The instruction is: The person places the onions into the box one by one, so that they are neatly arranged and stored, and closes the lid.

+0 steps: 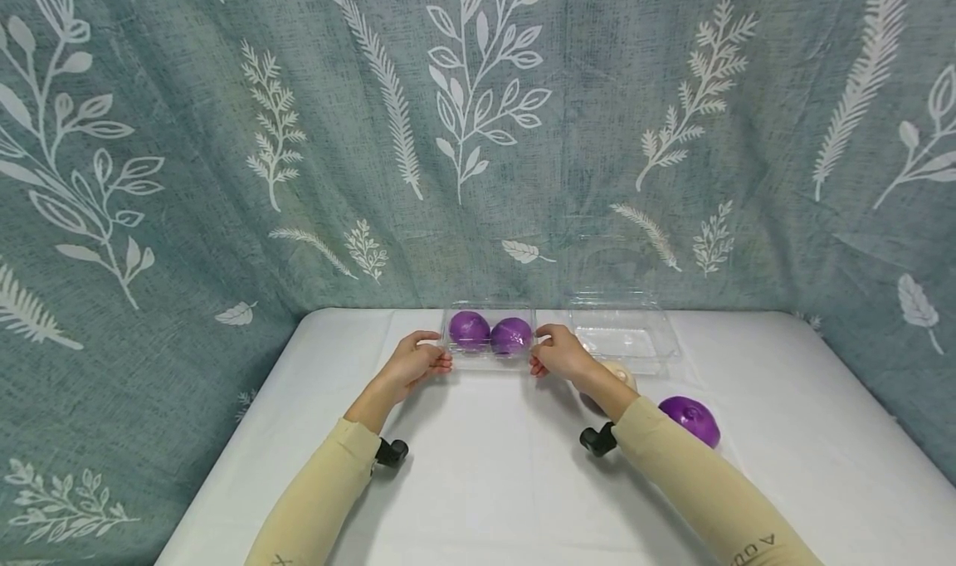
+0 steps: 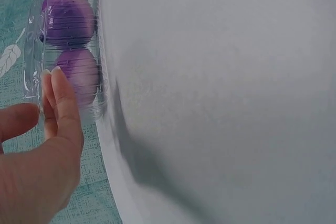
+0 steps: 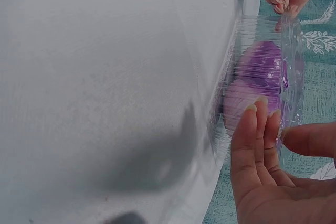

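A clear ribbed plastic box [image 1: 489,363] is at the back edge of the white table, with two glossy purple balls [image 1: 469,330] side by side inside. My left hand [image 1: 415,363] pinches the box's left end at the rim, thumb on one side and fingers on the other. At the opposite end, my right hand [image 1: 557,355] pinches the rim the same way. The left wrist view shows the left fingers [image 2: 65,98] against the ribbed wall, and in the right wrist view the right fingers [image 3: 245,142] lie over the near end.
Right of the box stands a second clear plastic box [image 1: 623,338] with its lid raised. A cream-coloured round thing [image 1: 620,373] is partly hidden under my right forearm. Another purple ball [image 1: 690,421] lies beside the right sleeve. A patterned green curtain [image 1: 478,242] hangs behind the table [image 1: 478,483].
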`<state>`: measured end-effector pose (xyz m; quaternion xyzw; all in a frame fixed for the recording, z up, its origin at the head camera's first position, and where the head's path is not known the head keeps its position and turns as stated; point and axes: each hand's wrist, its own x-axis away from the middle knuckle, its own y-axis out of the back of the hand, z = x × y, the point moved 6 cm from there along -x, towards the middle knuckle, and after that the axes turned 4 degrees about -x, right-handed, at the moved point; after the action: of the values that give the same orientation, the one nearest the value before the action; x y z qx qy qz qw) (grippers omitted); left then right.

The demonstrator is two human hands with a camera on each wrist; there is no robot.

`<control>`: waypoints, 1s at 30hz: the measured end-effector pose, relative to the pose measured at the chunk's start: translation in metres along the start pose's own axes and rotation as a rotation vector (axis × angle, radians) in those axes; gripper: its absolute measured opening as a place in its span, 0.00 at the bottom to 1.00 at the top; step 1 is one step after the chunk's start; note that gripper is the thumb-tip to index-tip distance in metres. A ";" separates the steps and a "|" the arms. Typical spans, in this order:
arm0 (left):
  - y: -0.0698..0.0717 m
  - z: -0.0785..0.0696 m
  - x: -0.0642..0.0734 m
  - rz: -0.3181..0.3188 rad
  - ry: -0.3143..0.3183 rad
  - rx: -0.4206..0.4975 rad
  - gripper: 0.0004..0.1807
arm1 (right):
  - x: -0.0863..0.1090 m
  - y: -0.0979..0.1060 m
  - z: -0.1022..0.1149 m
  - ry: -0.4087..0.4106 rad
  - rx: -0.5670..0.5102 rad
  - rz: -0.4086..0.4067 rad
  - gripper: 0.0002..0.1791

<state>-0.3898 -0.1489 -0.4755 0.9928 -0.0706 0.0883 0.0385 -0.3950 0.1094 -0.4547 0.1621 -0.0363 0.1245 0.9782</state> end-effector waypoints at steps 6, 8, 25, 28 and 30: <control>-0.001 0.002 0.001 -0.011 0.002 0.004 0.27 | 0.003 0.000 0.000 -0.016 0.000 0.005 0.26; -0.001 0.002 0.001 -0.018 0.000 0.005 0.27 | 0.004 0.000 0.000 -0.015 0.002 0.009 0.26; 0.019 -0.013 0.022 -0.111 -0.094 -0.349 0.27 | 0.030 0.023 0.015 0.098 0.251 0.036 0.28; 0.021 -0.019 0.025 -0.126 -0.136 -0.424 0.26 | 0.038 0.029 0.021 0.134 0.321 0.025 0.28; 0.021 -0.023 0.027 -0.132 -0.163 -0.458 0.25 | 0.043 0.033 0.022 0.156 0.381 0.018 0.28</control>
<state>-0.3706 -0.1712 -0.4471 0.9645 -0.0267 -0.0130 0.2623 -0.3628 0.1419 -0.4188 0.3337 0.0625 0.1502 0.9285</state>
